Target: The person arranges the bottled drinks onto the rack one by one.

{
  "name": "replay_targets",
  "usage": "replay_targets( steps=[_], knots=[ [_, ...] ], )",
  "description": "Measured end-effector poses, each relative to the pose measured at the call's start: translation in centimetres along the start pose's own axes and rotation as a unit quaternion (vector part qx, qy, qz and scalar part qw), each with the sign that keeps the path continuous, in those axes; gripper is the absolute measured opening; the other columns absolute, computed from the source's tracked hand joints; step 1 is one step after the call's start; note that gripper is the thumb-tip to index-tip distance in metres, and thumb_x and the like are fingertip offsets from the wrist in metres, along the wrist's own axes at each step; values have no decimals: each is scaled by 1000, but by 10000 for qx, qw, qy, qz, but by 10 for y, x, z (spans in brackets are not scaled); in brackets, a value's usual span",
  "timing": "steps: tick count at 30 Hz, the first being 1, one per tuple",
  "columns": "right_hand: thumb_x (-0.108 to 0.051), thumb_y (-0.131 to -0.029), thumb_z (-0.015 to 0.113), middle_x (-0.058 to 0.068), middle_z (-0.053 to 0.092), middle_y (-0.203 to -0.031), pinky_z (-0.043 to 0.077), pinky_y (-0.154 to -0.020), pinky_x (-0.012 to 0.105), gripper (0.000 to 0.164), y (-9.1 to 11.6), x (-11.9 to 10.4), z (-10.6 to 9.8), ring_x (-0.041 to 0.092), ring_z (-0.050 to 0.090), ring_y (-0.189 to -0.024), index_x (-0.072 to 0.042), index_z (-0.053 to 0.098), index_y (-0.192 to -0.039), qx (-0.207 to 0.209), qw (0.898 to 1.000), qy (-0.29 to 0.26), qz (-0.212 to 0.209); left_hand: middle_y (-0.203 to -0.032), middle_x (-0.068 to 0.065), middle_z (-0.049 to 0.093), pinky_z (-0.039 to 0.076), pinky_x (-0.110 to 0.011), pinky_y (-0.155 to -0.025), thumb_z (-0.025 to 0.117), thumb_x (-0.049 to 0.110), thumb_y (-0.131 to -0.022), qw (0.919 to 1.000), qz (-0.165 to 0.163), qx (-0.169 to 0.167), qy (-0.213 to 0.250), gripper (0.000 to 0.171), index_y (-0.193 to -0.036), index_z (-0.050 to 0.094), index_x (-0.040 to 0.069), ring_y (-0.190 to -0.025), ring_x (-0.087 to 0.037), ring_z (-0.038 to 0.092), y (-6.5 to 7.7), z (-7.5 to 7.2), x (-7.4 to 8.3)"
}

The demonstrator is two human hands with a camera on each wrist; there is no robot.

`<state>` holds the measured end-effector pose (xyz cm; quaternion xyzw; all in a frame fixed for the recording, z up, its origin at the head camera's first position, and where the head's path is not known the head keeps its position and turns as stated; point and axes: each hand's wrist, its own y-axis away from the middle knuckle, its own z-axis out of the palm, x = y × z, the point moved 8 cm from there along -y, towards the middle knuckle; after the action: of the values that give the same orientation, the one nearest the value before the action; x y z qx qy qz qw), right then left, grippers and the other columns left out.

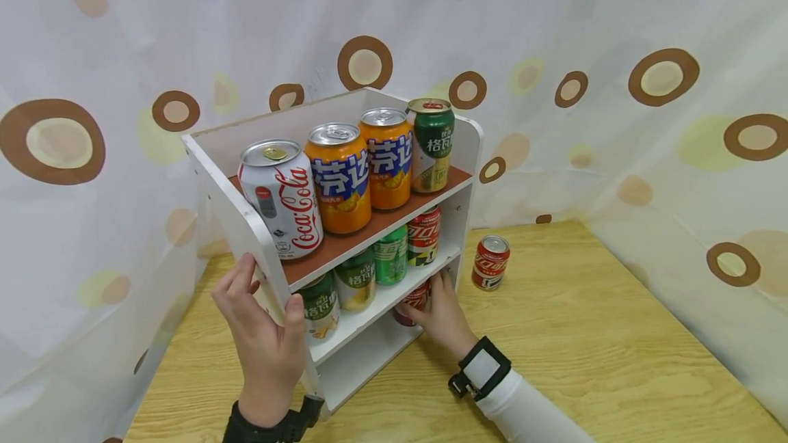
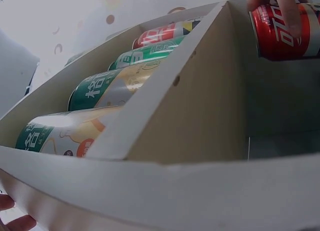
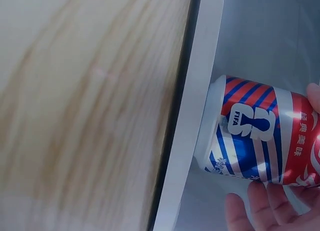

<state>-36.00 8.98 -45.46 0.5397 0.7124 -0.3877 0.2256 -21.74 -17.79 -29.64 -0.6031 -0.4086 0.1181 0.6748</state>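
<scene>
A small white shelf point(image 1: 269, 246) with brown-red top boards stands on a wooden table. My left hand point(image 1: 265, 333) holds its left side panel near the front edge, fingers on the outer face and thumb at the front. With my right hand point(image 1: 440, 316) I grip a red cola can point(image 3: 260, 131) in the bottom compartment at its right end. In the right wrist view the can's base is at the compartment's front board, fingers and thumb about its upper part. The left wrist view also shows this red can point(image 2: 285, 31) under my fingers.
On the top level are a white Coca-Cola can point(image 1: 283, 204), orange cans point(image 1: 338, 186) and a green-gold can point(image 1: 431, 145). The middle level holds green-white cans point(image 1: 356, 279), a green can point(image 1: 390, 256) and a red can point(image 1: 423, 238). Another red can point(image 1: 490, 263) stands right of the shelf.
</scene>
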Motion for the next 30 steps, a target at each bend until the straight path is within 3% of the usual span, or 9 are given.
replay_targets(
  steps=[9,15,19,30],
  knots=[
    [-30,-85,85,22,27,-165,36,-117,57,101,-1,3,-2,41,36,-149,-11,25,-163,-72,10000,-9,1,-127,-30,39,32,-35,-94,43,62,-101,10000,-21,48,38,78,-144,38,-4,-118,-37,40,0,1,0],
    [-22,-84,85,18,48,-148,47,-108,53,93,-1,4,-1,34,54,-130,-7,32,-159,-246,9995,-147,100,-125,-31,40,31,-33,-94,43,63,-101,9999,16,129,64,79,-142,39,-5,-116,-36,40,0,1,2],
    [-17,-83,84,17,56,-139,48,-106,52,92,0,4,0,33,58,-124,-7,32,-157,-312,9988,-293,223,-124,-30,39,32,-34,-94,43,63,-102,9999,-5,112,34,79,-143,38,-4,-116,-36,40,1,1,2],
    [-14,-84,81,19,58,-140,49,-106,53,89,-2,8,2,34,59,-127,-6,31,-157,-340,9990,-221,164,-125,-30,40,32,-35,-93,42,64,-101,10000,-21,90,13,79,-143,38,-3,-117,-35,39,0,2,2]
  ],
)
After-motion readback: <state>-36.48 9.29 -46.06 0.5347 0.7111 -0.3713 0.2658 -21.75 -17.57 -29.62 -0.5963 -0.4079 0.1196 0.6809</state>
